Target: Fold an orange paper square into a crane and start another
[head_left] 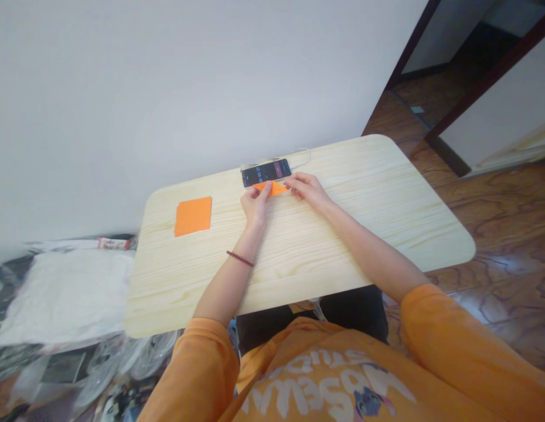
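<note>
A small folded piece of orange paper (278, 189) is held between my two hands, just in front of the phone. My left hand (255, 205) grips its left part, with the thumb on top. At the paper's right tip, my right hand (306, 189) has its thumb and fingers pinched together. The fingers cover part of the paper, so its full shape is hidden. Further left on the table lies a stack of square orange paper (193, 216).
The pale wooden table (334, 246) has rounded corners and stands against a white wall (188, 88). A phone (266, 173) with a lit screen lies near the back edge, with a white cable (304, 157) beside it. White cloth (70, 293) and clutter sit left of the table.
</note>
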### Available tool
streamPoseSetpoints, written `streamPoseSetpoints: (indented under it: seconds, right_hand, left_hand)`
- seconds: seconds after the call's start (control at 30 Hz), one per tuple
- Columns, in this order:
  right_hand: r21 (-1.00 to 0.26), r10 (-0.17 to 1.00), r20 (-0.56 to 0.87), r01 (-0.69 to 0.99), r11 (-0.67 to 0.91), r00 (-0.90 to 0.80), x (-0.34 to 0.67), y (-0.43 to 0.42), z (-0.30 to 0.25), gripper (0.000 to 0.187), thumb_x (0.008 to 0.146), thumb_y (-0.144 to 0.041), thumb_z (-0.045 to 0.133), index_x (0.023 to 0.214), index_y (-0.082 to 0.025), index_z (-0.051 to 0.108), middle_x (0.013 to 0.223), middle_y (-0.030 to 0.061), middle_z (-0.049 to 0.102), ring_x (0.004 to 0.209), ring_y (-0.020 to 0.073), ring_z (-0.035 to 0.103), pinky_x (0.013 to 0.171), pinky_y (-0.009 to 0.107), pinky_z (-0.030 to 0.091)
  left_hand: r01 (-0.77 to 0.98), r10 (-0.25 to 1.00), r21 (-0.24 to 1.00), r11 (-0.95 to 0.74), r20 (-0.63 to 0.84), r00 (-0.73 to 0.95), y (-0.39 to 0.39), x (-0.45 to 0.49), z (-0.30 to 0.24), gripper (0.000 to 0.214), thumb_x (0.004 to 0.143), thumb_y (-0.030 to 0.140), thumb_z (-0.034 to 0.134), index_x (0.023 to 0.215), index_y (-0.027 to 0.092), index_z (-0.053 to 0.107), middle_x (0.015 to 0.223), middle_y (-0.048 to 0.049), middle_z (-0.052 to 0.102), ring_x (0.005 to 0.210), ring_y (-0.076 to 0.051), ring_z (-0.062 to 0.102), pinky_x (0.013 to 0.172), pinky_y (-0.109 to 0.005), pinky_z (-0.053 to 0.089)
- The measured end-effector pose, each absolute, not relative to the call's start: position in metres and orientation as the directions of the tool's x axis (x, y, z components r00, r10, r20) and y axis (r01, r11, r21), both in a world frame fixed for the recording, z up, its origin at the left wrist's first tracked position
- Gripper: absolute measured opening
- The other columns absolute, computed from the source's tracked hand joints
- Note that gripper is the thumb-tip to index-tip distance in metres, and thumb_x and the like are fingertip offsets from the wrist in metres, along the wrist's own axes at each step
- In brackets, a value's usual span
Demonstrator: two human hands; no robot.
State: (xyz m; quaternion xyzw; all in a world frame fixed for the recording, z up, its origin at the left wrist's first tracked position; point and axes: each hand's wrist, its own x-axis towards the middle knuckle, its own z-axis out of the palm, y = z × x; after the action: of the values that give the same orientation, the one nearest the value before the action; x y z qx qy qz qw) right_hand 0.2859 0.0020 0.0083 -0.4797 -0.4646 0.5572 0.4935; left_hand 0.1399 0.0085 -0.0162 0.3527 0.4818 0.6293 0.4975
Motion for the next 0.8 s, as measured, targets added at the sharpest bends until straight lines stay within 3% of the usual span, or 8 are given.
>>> streamPoseSetpoints:
  seconds: [0.13,0.3,0.53,0.8]
  right_hand:
    - [-0.998,0.996,-0.048,-0.036,-0.051,-0.073,0.282,-0.001,0.011,0.031,0.060,-0.036,0.075,0.081,-0.016,0.065,0.064,-0.0032,0.059,0.052,0.0057,0.042,0.047,0.020,0.028]
    - [-0.992,0.990,-0.095,-0.072,-0.103,-0.109,0.284,0.000,0.009,0.026,0.056,-0.035,0.076,0.063,-0.014,0.063,0.062,0.0000,0.063,0.059,0.0092,0.051,0.057,0.023,0.036]
    - [-0.991,0.995,-0.094,-0.092,-0.097,-0.037,0.286,0.003,0.002,0.030,0.054,-0.039,0.076,0.065,-0.013,0.066,0.050,-0.0027,0.054,0.050,0.0070,0.041,0.050,0.023,0.028]
    - [-0.993,0.991,-0.111,-0.040,-0.114,-0.073,0.289,0.002,0.003,0.030,0.057,-0.038,0.075,0.068,-0.012,0.069,0.050,-0.0019,0.055,0.049,0.0065,0.040,0.049,0.023,0.025]
  left_hand:
    - [-0.224,0.993,0.974,-0.017,-0.010,-0.119,0.002,0.143,-0.010,0.030,0.058,0.037,0.080,0.074,0.014,0.071,0.074,-0.0032,0.070,0.068,-0.013,0.062,0.068,-0.025,0.047]
    - [-0.207,0.998,0.978,0.006,-0.018,-0.059,0.001,0.141,-0.007,0.034,0.056,0.040,0.081,0.078,0.015,0.072,0.078,-0.0051,0.072,0.069,-0.014,0.064,0.066,-0.025,0.049]
    - [-0.250,0.996,0.966,0.060,-0.074,-0.047,0.002,0.139,-0.006,0.042,0.054,0.036,0.083,0.087,0.015,0.069,0.078,-0.0050,0.073,0.068,-0.015,0.067,0.068,-0.028,0.053]
    - [-0.282,0.991,0.954,0.097,-0.119,-0.064,0.004,0.137,-0.007,0.045,0.049,0.029,0.085,0.087,0.014,0.066,0.071,-0.0036,0.072,0.060,-0.014,0.066,0.070,-0.031,0.054]
